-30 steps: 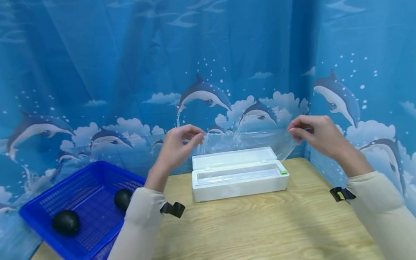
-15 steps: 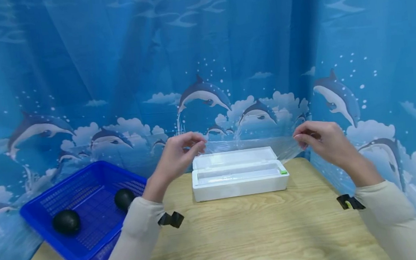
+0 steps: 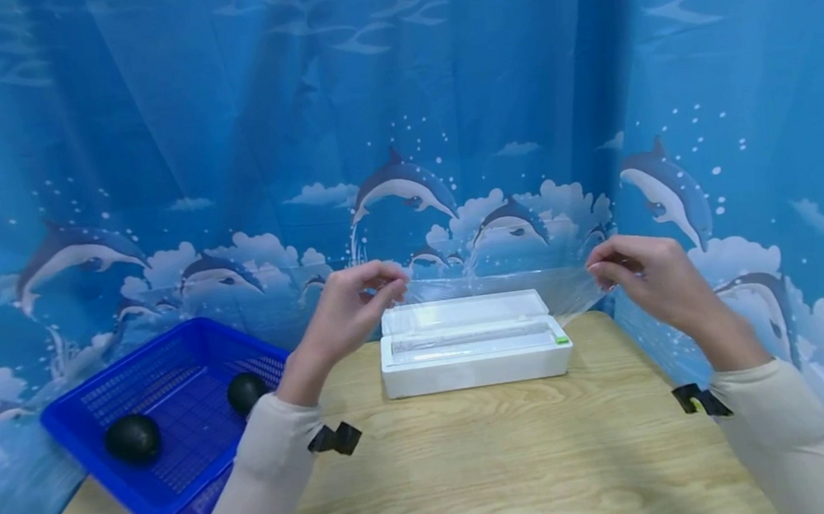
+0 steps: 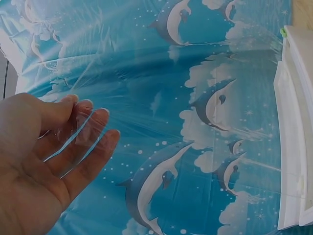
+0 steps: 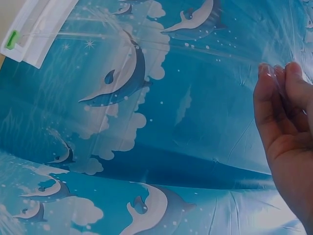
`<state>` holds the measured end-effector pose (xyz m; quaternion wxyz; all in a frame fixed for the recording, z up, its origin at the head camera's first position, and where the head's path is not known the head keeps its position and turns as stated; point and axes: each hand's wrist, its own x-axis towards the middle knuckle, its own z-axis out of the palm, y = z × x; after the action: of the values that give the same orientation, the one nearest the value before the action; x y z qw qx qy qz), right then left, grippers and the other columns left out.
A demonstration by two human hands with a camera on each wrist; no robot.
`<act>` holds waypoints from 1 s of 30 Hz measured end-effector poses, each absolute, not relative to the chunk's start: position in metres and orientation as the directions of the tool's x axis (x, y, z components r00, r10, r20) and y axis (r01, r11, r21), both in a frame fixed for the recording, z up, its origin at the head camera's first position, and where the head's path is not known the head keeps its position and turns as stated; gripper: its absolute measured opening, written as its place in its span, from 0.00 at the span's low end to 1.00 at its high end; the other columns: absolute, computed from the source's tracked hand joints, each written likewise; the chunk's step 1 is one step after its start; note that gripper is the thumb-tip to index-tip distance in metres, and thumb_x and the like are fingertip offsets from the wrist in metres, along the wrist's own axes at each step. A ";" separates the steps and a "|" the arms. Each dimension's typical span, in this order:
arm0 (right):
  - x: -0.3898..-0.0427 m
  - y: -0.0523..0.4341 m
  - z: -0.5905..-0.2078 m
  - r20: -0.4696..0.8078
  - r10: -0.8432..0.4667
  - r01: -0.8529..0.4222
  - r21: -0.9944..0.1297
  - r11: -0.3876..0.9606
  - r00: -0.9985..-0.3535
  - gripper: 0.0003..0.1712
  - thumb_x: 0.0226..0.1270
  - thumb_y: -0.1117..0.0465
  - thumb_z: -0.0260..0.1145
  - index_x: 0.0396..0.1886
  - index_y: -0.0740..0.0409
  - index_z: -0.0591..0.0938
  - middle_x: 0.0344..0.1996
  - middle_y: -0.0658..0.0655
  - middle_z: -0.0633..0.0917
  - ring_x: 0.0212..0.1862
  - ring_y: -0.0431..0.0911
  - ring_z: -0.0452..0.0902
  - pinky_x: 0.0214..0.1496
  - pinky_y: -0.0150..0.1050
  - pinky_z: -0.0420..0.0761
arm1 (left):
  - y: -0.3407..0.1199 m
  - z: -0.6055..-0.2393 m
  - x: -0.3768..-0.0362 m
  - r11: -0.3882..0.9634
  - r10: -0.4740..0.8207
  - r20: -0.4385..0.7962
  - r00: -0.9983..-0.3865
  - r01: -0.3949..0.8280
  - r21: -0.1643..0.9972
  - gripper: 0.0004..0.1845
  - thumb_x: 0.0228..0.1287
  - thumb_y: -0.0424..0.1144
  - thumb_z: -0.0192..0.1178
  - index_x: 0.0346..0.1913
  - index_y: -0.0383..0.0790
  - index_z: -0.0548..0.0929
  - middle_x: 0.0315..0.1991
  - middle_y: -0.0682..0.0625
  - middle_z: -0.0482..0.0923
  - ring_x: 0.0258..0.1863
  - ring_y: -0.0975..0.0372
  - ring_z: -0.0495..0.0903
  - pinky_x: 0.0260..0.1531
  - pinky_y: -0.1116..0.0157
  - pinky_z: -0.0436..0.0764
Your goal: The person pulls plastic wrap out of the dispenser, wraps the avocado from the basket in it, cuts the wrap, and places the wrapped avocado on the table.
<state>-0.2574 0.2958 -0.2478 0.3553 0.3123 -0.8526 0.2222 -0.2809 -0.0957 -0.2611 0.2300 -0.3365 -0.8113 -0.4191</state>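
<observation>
Two hands hold one sheet of clear film between them. The left hand (image 3: 345, 305) pinches the film's left corner between thumb and curled fingertips (image 4: 93, 122), and the right hand (image 3: 644, 272) pinches the right corner the same way, fingers (image 5: 279, 98) folded over the edge. The cling film (image 3: 492, 284) stretches taut from one hand to the other, its long axis running left to right, level with the fingers and raised above the table. From that held edge it slopes away and down to the white dispenser box (image 3: 474, 342), which lies directly below and between the hands; neither hand is clearly nearer to it. The box sits lengthwise across the wooden table (image 3: 477, 466), lid open toward the curtain, with the roll inside and a small green tab (image 3: 561, 340) at its right end. Well apart on the left, a blue basket (image 3: 166, 413) rests on the table's edge and holds two dark round fruits (image 3: 131, 439), one near its front, one near its right wall. A dolphin curtain (image 3: 399, 126) hangs behind everything.
</observation>
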 end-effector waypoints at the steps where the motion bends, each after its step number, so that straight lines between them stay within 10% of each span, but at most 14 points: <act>1: -0.257 0.296 -0.248 0.742 -0.377 -0.687 -0.153 0.711 -0.555 0.11 0.63 0.78 0.69 0.35 0.59 0.86 0.26 0.51 0.85 0.28 0.35 0.76 0.34 0.17 0.78 | -0.096 -0.261 -0.280 0.423 0.354 0.651 -0.671 0.736 0.528 0.06 0.74 0.32 0.62 0.46 0.40 0.88 0.41 0.47 0.89 0.36 0.58 0.86 0.37 0.65 0.89; 16: -0.218 0.302 -0.276 0.593 -0.570 -0.760 -0.114 0.639 -0.569 0.22 0.54 0.80 0.73 0.36 0.47 0.84 0.30 0.39 0.85 0.32 0.30 0.80 0.37 0.19 0.81 | -0.114 -0.287 -0.257 0.341 0.560 0.505 -0.657 0.738 0.582 0.05 0.73 0.34 0.63 0.45 0.42 0.88 0.39 0.50 0.89 0.37 0.65 0.87 0.41 0.65 0.89; 30: -0.203 0.304 -0.321 0.144 -0.701 -0.654 -0.527 0.542 -0.698 0.06 0.75 0.64 0.63 0.38 0.48 0.82 0.27 0.41 0.81 0.30 0.28 0.72 0.27 0.30 0.77 | -0.107 -0.325 -0.246 0.376 0.832 -0.006 -0.555 0.556 0.742 0.05 0.75 0.38 0.62 0.42 0.46 0.88 0.38 0.52 0.88 0.36 0.68 0.86 0.40 0.68 0.88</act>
<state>-0.2028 0.3042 -0.3210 -0.0420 0.3863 -0.8772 0.2821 -0.2456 -0.1065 -0.3245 -0.1937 -0.4301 -0.8065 -0.3565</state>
